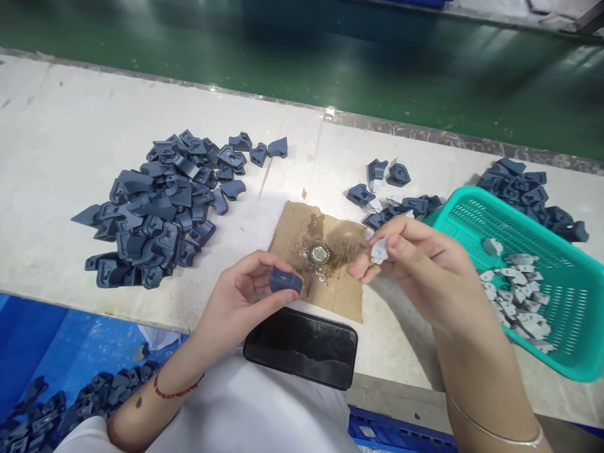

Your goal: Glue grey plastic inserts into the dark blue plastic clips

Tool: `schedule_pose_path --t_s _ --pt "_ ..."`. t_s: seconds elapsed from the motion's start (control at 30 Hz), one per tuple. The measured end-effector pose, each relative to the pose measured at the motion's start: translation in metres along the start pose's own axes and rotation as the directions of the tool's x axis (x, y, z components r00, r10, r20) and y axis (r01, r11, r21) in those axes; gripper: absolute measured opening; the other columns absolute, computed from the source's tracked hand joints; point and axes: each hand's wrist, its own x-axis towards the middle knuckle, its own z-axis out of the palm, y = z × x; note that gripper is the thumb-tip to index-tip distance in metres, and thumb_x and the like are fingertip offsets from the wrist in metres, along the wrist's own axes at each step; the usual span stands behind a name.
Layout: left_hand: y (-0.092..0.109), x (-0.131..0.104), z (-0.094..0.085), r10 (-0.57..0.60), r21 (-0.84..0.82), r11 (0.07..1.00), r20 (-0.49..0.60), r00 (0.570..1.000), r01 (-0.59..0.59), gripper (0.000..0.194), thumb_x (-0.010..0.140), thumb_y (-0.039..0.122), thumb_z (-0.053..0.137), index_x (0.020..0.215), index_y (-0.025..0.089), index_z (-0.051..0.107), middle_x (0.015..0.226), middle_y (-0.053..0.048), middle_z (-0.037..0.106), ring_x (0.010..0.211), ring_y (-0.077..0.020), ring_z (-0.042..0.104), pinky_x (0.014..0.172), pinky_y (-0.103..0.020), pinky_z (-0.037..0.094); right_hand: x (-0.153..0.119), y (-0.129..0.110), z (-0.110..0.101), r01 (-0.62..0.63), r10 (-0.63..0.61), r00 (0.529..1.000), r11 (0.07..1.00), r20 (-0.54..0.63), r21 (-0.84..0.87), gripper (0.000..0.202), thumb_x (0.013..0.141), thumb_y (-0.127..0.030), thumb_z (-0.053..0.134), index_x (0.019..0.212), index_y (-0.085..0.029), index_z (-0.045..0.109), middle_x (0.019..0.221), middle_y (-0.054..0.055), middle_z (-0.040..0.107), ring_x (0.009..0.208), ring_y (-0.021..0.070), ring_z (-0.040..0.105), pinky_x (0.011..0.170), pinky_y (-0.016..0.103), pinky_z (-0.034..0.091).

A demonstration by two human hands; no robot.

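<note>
At the lower left, below the counter [47,157], a heap of dark pieces [101,396] is lying on blue sheeting [89,333]. Above it, on the counter, a large pile of dark blocks [177,189] is spreading loosely, seemingly tipped out so that single ones are easy to pick.

Next, the person's left hand [236,292] is pinching one dark block [284,281] between thumb and fingers, probably to keep it steady. Just below, a black phone [302,349] is lying at the counter's near edge. Beyond it, a sheet of cardboard [344,302] is sitting under a small round cap [319,254] — likely there to catch the shiny wet spatter around it.

Behind the right hand, a few loose blocks [361,195] are lying with some white bits. The right hand [419,264] is gripping a small white piece [379,250] by thumb and fingertips, apart from the block — a light hold that seems to suit something so small.

At the right, a green basket [576,352] is keeping many white pieces [523,308] together within reach; another dark pile [514,182] is lying behind it.
</note>
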Motion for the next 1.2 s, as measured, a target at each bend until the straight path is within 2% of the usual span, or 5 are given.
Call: schedule_pose_path --t_s 0.4,0.67,0.87,1.03,1.2 --pt "-0.005 -0.002 0.008 0.081 0.003 0.997 0.058 0.995 -0.081 0.021 0.099 0.016 0.068 0.095 0.023 0.048 0.111 -0.001 0.081 0.105 -0.0114 0.075 0.093 -0.022 0.057 0.010 0.017 0.003 -0.100 0.102 0.994 0.993 -0.031 0.058 0.016 0.085 -0.037 0.086 0.097 -0.027 0.085 0.083 0.000 0.079 0.072 0.0058 0.073 0.073 0.010 0.059" --pt "-0.008 -0.002 0.007 0.045 0.092 0.994 0.078 0.996 -0.052 0.014 0.101 0.026 0.067 0.111 0.025 0.057 0.111 -0.002 0.080 0.108 -0.0146 0.075 0.091 -0.024 0.059 0.011 0.018 0.008 -0.215 0.216 0.976 0.964 0.010 0.156 0.025 0.087 -0.038 0.083 0.110 -0.027 0.083 0.084 0.002 0.077 0.073 0.0077 0.072 0.070 0.013 0.060" --pt "-0.006 -0.002 0.005 0.077 0.249 0.964 0.074 0.994 -0.093 0.021 0.100 0.024 0.068 0.121 0.026 0.067 0.114 -0.002 0.078 0.106 -0.0126 0.074 0.089 -0.018 0.057 0.014 0.020 0.009 -0.171 0.176 0.983 0.981 -0.054 0.092 0.018 0.084 -0.041 0.086 0.090 -0.025 0.084 0.081 0.002 0.077 0.063 0.0066 0.068 0.058 0.013 0.056" --pt "-0.006 -0.002 0.004 0.129 0.333 0.930 0.104 0.986 -0.157 0.024 0.103 0.025 0.062 0.125 0.026 0.070 0.119 -0.003 0.077 0.109 -0.0147 0.071 0.091 -0.020 0.056 0.010 0.025 0.006 -0.103 0.092 0.993 0.983 -0.080 -0.149 0.015 0.092 -0.042 0.078 0.101 -0.032 0.084 0.072 -0.001 0.071 0.061 0.0090 0.062 0.060 0.021 0.053" --pt "-0.004 -0.001 0.002 0.084 0.323 0.938 0.135 0.987 -0.124 0.027 0.107 0.027 0.056 0.131 0.030 0.067 0.125 -0.002 0.072 0.109 -0.0147 0.070 0.079 -0.019 0.056 0.005 0.025 0.009 0.055 -0.098 0.994 0.857 -0.057 -0.512 0.022 0.102 -0.037 0.063 0.115 -0.034 0.080 0.106 0.002 0.076 0.091 0.0173 0.068 0.085 0.034 0.055"
